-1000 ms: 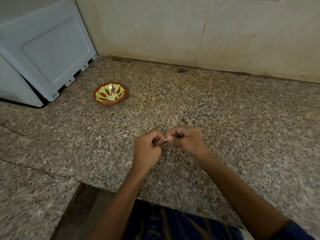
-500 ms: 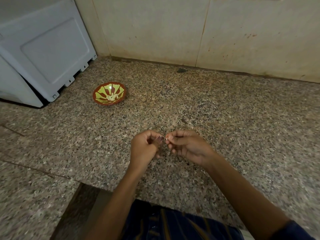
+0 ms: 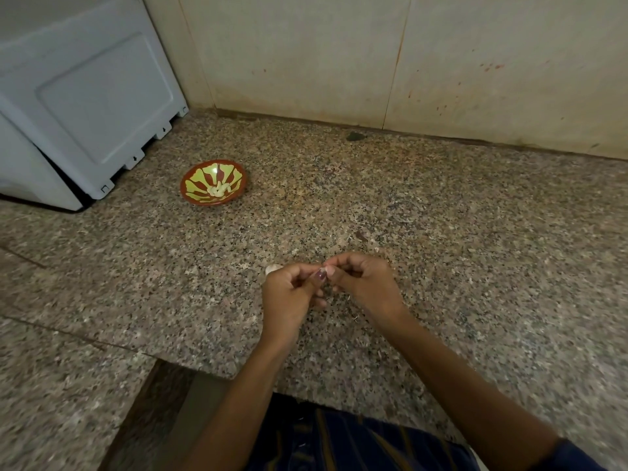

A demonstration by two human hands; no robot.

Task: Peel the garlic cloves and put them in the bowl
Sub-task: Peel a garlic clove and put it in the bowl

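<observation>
- fingertips [image 3: 329,270] of both hands meet right in the middle, pinched together on something tiny that's almost fully covered, so it can't really be made out; only a pale sliver shows where the thumbs meet
- left hand [image 3: 289,294] is curled into a loose fist, thumb with a dark purplish nail pressed against the right thumb tip, other fingers folded in under the palm
- right hand [image 3: 365,283] is curled too, thumb and forefinger closed on the same spot, knuckles facing up
- a pale rounded bit [image 3: 273,268] peeks out just behind the left hand's knuckles, could be a garlic clove lying on the counter, mostly hidden so can't say for sure
- bowl [image 3: 214,182], red-brown with yellow-green petal pattern, sits well apart from the hands, up and to the left, near the corner of a white appliance [image 3: 85,107]
- peeled garlic cloves [image 3: 219,190] sit in a small pale cluster at the bottom of the bowl, count is too small to tell
- speckled granite counter [image 3: 441,232] has plenty of bare space between the hands and the bowl, and all the way right
- counter's front edge runs just below the wrists, with a notch cut into it at lower left
- tiled wall [image 3: 339,62] closes off the back; there's a small dark spot [image 3: 354,136] near its base
- forearms run off the bottom, a dark striped garment [image 3: 339,443] is cut off there
</observation>
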